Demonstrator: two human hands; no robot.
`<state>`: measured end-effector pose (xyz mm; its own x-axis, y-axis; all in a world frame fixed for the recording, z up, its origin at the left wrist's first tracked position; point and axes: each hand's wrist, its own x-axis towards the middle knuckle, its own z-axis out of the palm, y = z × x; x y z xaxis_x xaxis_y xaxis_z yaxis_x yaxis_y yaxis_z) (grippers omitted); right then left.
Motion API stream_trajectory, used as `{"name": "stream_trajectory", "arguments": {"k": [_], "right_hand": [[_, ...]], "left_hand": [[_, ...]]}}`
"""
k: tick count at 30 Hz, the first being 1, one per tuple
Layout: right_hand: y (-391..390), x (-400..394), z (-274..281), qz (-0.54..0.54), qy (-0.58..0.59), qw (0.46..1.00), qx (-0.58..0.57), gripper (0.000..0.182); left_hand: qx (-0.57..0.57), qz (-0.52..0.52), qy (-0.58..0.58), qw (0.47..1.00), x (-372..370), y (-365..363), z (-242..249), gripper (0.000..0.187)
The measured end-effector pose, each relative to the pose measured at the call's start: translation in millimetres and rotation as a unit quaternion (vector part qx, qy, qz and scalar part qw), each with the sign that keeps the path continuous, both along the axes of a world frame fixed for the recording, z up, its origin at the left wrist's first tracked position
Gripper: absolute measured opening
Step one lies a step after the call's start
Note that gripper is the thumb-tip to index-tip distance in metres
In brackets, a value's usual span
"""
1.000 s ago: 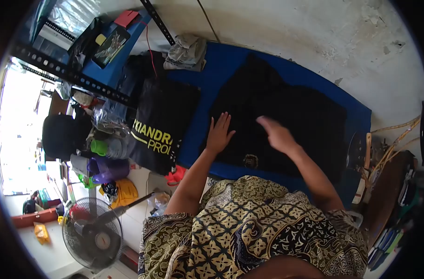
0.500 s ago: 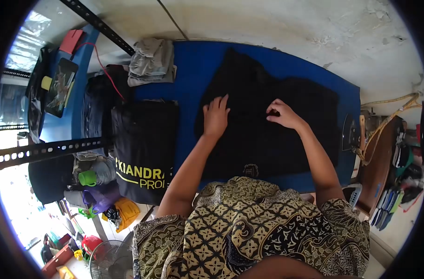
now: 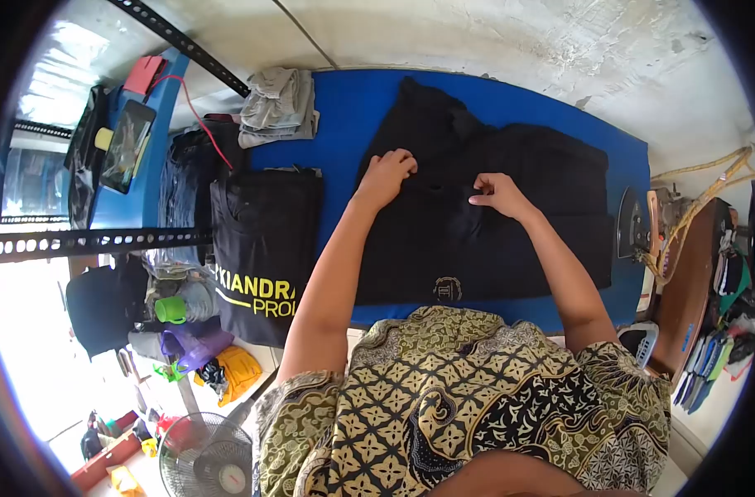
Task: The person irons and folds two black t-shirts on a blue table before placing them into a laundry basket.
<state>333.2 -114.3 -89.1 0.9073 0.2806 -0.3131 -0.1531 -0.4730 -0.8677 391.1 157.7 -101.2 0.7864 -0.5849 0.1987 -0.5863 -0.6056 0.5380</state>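
A large black shirt (image 3: 510,257) lies spread over the blue table top (image 3: 353,99), with a small pale emblem printed near its closest edge. On its left part rests my left hand (image 3: 386,178), fingers curled together into the cloth. My right hand (image 3: 506,199) is at the middle of the shirt, palm turned inward. A gap shows between its thumb and bent fingers, and small creases run through the cloth just below them. Left of the shirt lies a folded black garment (image 3: 266,240) with yellow lettering.
Folded grey clothes (image 3: 278,108) are stacked at the back left. A clothes iron (image 3: 630,224) stands at the table's right end, near a yellowish cord (image 3: 692,215). Black perforated shelf rails (image 3: 104,242) cross the left side. A fan (image 3: 204,464) stands below left.
My left hand's fingers, spread flat before, have curled in, and the hand has shifted slightly up. My right hand's thumb and fingers have parted a little. The view has moved slightly.
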Motion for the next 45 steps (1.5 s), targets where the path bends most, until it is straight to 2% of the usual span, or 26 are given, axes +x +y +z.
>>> {"name": "stream_trajectory", "arguments": {"k": [1, 4, 5, 8, 9, 11, 12, 14, 15, 17, 18, 20, 22, 23, 24, 26, 27, 29, 30, 33, 35, 36, 38, 39, 41, 45], "right_hand": [[0.9, -0.9, 2.1, -0.005, -0.006, 1.0, -0.024, 0.023], [0.6, -1.1, 10.7, -0.014, -0.039, 0.996, -0.075, 0.022], [0.7, -4.3, 15.6, -0.021, -0.048, 0.994, -0.099, 0.022], [-0.5, -15.5, 29.1, -0.045, -0.087, 0.987, -0.13, 0.021], [-0.9, -22.0, 33.9, -0.046, -0.089, 0.987, -0.129, 0.021], [0.9, -36.4, 44.2, -0.038, -0.179, 0.977, -0.111, 0.023], [4.1, -46.1, 52.7, -0.038, -0.179, 0.977, -0.108, 0.023], [11.8, -75.7, 67.3, -0.018, -0.203, 0.972, -0.113, 0.018], [16.4, -92.6, 70.0, -0.018, -0.197, 0.974, -0.108, 0.018], [26.6, -131.4, 70.5, 0.023, -0.366, 0.911, -0.19, 0.018], [30.1, -150.3, 67.8, 0.052, -0.326, 0.922, -0.203, 0.02], [33.2, -182.7, 61.2, 0.107, -0.229, 0.945, -0.209, 0.025], [28.3, -200.2, 48.1, 0.12, -0.178, 0.96, -0.178, 0.025], [25.1, -208.2, 39.8, 0.136, -0.131, 0.971, -0.15, 0.025], [22.7, -205.9, 34.4, 0.123, -0.161, 0.971, -0.13, 0.024], [24.2, -197.9, 34.8, -0.055, -0.01, 0.998, -0.034, 0.022], [19.0, -196.6, -0.6, -0.139, -0.111, 0.984, -0.009, 0.024], [19.0, -176.7, 1.2, -0.322, 0.109, 0.938, 0.071, 0.026], [20.9, -167.0, -1.2, -0.347, 0.132, 0.924, 0.09, 0.029], [32.0, -141.8, 2.0, -0.33, 0.158, 0.929, 0.057, 0.025], [36.8, -131.5, -6.3, -0.334, 0.151, 0.928, 0.062, 0.027], [37.4, -126.5, -11.9, -0.335, 0.143, 0.929, 0.066, 0.029], [32.6, -119.6, -19.7, -0.355, 0.157, 0.918, 0.077, 0.029], [30.7, -119.2, -23.2, -0.37, 0.17, 0.909, 0.085, 0.029], [33.5, -120.2, -26.0, -0.368, 0.139, 0.918, 0.046, 0.03], [45.0, -122.0, -7.7, -0.345, 0.103, 0.933, -0.025, 0.035]], "left_hand": [[0.102, -0.022, -0.086, 0.991, -1.0, -1.6, -6.8, 0.007], [0.198, -0.006, -0.066, 0.978, 3.2, -8.9, 1.7, 0.012], [0.196, -0.003, -0.071, 0.978, 4.9, -10.0, 3.2, 0.012], [0.17, 0.021, -0.033, 0.985, 4.5, -4.7, 12.6, 0.01], [0.091, 0.05, -0.003, 0.995, -0.6, 0.5, 27.1, 0.012], [-0.079, 0.088, 0.053, 0.992, -14.9, 13.7, 57.0, 0.014], [-0.076, 0.088, 0.053, 0.992, -29.3, 19.9, 71.2, 0.014], [-0.128, 0.128, -0.151, 0.972, -72.8, 31.8, 87.4, 0.012], [-0.108, 0.154, -0.181, 0.965, -100.0, 37.5, 85.4, 0.013], [-0.068, 0.175, -0.214, 0.959, -161.4, 50.1, 75.4, 0.013], [-0.051, 0.172, -0.22, 0.959, -189.2, 56.9, 61.8, 0.013], [-0.028, 0.132, -0.126, 0.983, -239.7, 69.9, 30.8, 0.016], [-0.045, 0.139, -0.016, 0.989, -264.1, 69.2, 27.6, 0.021], [-0.055, 0.159, 0.015, 0.986, -264.7, 69.0, 20.8, 0.026], [-0.09, 0.21, 0.069, 0.971, -259.0, 66.3, 15.9, 0.027], [-0.152, 0.311, 0.174, 0.922, -233.6, 56.9, 5.2, 0.03], [-0.148, 0.306, 0.174, 0.924, -218.5, 51.1, 3.2, 0.03], [-0.111, 0.394, 0.193, 0.892, -188.6, 41.1, 0.6, 0.031], [-0.109, 0.391, 0.192, 0.893, -177.3, 38.8, -0.4, 0.031], [-0.06, 0.402, 0.206, 0.89, -150.7, 36.3, -15.7, 0.033], [-0.07, 0.417, 0.312, 0.851, -139.0, 41.2, -29.3, 0.029], [-0.068, 0.412, 0.311, 0.854, -136.4, 41.3, -27.8, 0.029], [-0.221, 0.455, 0.408, 0.76, -134.8, 41.7, -24.9, 0.02], [-0.218, 0.453, 0.41, 0.761, -134.1, 41.8, -29.8, 0.02], [-0.318, 0.491, 0.355, 0.729, -134.4, 37.2, -32.6, 0.023], [-0.342, 0.469, 0.331, 0.744, -144.6, 30.2, -28.2, 0.023]]}}
